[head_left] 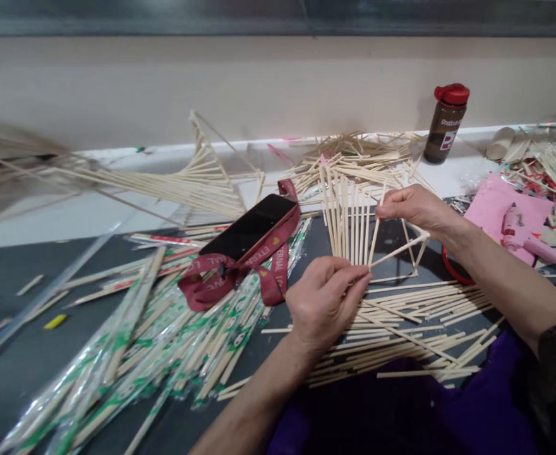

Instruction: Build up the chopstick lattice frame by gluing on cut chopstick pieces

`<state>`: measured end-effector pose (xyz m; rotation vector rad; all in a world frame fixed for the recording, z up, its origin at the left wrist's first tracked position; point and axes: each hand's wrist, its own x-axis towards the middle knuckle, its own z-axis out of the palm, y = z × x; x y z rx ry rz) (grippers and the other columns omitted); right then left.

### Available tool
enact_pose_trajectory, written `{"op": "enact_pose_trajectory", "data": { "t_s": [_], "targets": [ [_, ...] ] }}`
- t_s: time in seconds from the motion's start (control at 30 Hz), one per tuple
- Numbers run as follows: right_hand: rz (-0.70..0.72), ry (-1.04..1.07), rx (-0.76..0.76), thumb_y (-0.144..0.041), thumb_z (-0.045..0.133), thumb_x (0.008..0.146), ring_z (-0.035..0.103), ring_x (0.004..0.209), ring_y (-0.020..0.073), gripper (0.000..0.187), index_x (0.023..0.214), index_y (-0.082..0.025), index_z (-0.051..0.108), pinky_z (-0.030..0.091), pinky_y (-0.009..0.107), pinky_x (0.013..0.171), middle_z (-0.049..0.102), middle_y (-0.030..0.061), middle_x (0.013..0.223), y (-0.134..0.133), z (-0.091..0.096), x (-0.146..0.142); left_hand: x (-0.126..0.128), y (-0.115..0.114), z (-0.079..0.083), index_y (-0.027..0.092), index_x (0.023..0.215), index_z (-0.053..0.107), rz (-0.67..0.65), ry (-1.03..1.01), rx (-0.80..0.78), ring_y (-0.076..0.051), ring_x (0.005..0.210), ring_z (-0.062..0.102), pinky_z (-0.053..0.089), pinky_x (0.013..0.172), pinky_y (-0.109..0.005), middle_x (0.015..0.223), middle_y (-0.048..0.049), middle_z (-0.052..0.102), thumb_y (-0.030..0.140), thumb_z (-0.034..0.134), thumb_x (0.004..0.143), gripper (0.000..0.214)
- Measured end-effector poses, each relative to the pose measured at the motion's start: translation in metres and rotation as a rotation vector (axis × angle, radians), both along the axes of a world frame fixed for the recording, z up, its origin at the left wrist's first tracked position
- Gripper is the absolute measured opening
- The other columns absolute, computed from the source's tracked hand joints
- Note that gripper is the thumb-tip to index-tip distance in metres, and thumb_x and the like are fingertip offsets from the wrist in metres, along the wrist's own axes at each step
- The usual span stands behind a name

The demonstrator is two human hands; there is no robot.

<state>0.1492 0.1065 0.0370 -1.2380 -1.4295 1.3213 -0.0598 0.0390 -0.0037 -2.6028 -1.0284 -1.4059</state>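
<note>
**Stick frame held by both hands, centre-right of frame**

Nearest: purple cloth (496, 392) along the bottom edge, right of centre. Just above it, loose sticks (382, 354) lie roughly crosswise on the dark desk (3, 278). Lower left: a spread of wrapped sticks (164, 354), clear film with green print. A small yellow piece (55, 321) lies to their left.

Left hand (328, 300), lower centre: fingers pinched together on the near corner of the stick frame (398, 251). The frame stands right of centre; its thin sticks fan upward and away, with an open, angular part on the right. Right hand (413, 207): fingers closed on an upright stick (374, 237) at the right side of the fan, above the left hand. Whether this stick is fixed to the rest: cannot tell.

Centre, left of the fan: dark-screened phone (252, 227) with a red lettered lanyard (274, 292). Right: red ring (447, 265), partly behind the right forearm; beyond it, a pink glue gun (527, 242) on a pink sheet (489, 202).

Farther back: heap of sticks (363, 161), upper centre; second stick structure (164, 183), upper left, its left end blurred; red-capped bottle (443, 126), upper right, upright near the wall (259, 82).
</note>
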Motion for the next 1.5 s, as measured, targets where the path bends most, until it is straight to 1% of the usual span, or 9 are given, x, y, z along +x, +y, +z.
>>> {"op": "enact_pose_trajectory", "data": {
  "t_s": [0.1, 0.3, 0.47, 0.63, 0.77, 0.93, 1.07, 1.33, 1.5],
  "targets": [
    [0.015, -0.002, -0.039, -0.035, 0.081, 0.055, 0.053, 0.063, 0.0099, 0.022, 0.054, -0.018, 0.068, 0.041, 0.025, 0.072, 0.063, -0.0018, 0.06, 0.002, 0.0, 0.0, 0.0, 0.0, 0.0, 0.019, 0.084, 0.069, 0.001, -0.001, 0.002, -0.013, 0.065, 0.062, 0.049, 0.058, -0.023, 0.073, -0.0019, 0.065, 0.016, 0.069, 0.079, 0.006],
    [0.06, -0.073, -0.078, -0.028, 0.077, 0.062, 0.052, 0.065, 0.01, 0.016, 0.055, -0.015, 0.069, 0.039, 0.025, 0.075, 0.063, -0.0017, 0.06, 0.006, -0.002, 0.002, 0.0, 0.002, -0.002, 0.017, 0.085, 0.069, -0.021, -0.017, 0.013, -0.011, 0.064, 0.062, 0.049, 0.057, -0.021, 0.073, -0.0013, 0.064, 0.015, 0.069, 0.08, 0.006],
    [0.105, -0.115, -0.111, -0.021, 0.074, 0.066, 0.05, 0.062, 0.0097, 0.012, 0.056, -0.015, 0.07, 0.038, 0.024, 0.067, 0.063, -0.0011, 0.058, 0.014, -0.008, 0.002, -0.002, 0.003, -0.004, 0.018, 0.086, 0.07, -0.011, 0.001, 0.013, -0.011, 0.064, 0.062, 0.049, 0.056, -0.021, 0.073, -0.0008, 0.064, 0.015, 0.069, 0.08, 0.007],
    [0.126, -0.165, -0.122, -0.019, 0.068, 0.071, 0.048, 0.059, 0.0089, 0.015, 0.057, -0.014, 0.069, 0.035, 0.023, 0.062, 0.06, -0.0021, 0.055, 0.018, -0.011, 0.002, -0.003, 0.003, -0.005, 0.018, 0.088, 0.069, -0.026, 0.005, 0.006, -0.011, 0.064, 0.062, 0.049, 0.057, -0.02, 0.074, -0.0005, 0.064, 0.014, 0.069, 0.08, 0.009],
    [0.16, -0.165, -0.133, -0.018, 0.066, 0.073, 0.045, 0.056, 0.0088, 0.016, 0.059, -0.013, 0.07, 0.033, 0.023, 0.06, 0.056, -0.003, 0.052, 0.018, -0.01, 0.0, -0.004, 0.003, -0.005, 0.018, 0.089, 0.069, -0.03, 0.021, -0.003, -0.011, 0.065, 0.062, 0.049, 0.057, -0.02, 0.076, -0.0004, 0.065, 0.013, 0.07, 0.079, 0.011],
    [0.171, -0.132, -0.143, -0.017, 0.065, 0.074, 0.044, 0.056, 0.008, 0.018, 0.058, -0.012, 0.069, 0.031, 0.023, 0.06, 0.059, -0.0024, 0.053, 0.018, -0.008, -0.001, -0.004, 0.003, -0.004, 0.018, 0.09, 0.069, -0.036, 0.036, 0.0, -0.01, 0.065, 0.062, 0.048, 0.057, -0.019, 0.077, 0.0001, 0.065, 0.012, 0.07, 0.079, 0.013],
    [0.181, -0.144, -0.141, -0.015, 0.063, 0.076, 0.042, 0.054, 0.0073, 0.018, 0.059, -0.011, 0.069, 0.029, 0.024, 0.059, 0.058, -0.0035, 0.052, 0.017, -0.006, -0.001, -0.004, 0.003, -0.004, 0.018, 0.091, 0.069, -0.034, 0.041, 0.005, -0.009, 0.065, 0.062, 0.047, 0.056, -0.018, 0.077, 0.0005, 0.064, 0.011, 0.07, 0.078, 0.015],
    [0.196, -0.173, -0.146, -0.016, 0.062, 0.076, 0.045, 0.056, 0.0081, 0.018, 0.059, -0.012, 0.068, 0.031, 0.024, 0.06, 0.059, -0.002, 0.055, 0.017, -0.006, -0.001, -0.005, 0.004, -0.005, 0.018, 0.09, 0.069, -0.028, 0.057, 0.018, -0.009, 0.064, 0.062, 0.047, 0.056, -0.018, 0.077, 0.0004, 0.065, 0.011, 0.071, 0.078, 0.014],
    [0.212, -0.139, -0.145, -0.015, 0.061, 0.077, 0.045, 0.054, 0.0076, 0.019, 0.059, -0.012, 0.066, 0.033, 0.024, 0.06, 0.057, -0.0031, 0.054, 0.016, -0.005, -0.002, -0.005, 0.005, -0.006, 0.018, 0.091, 0.068, -0.028, 0.062, 0.015, -0.008, 0.065, 0.061, 0.046, 0.054, -0.017, 0.078, 0.0004, 0.065, 0.011, 0.07, 0.079, 0.014]
  ]
}}
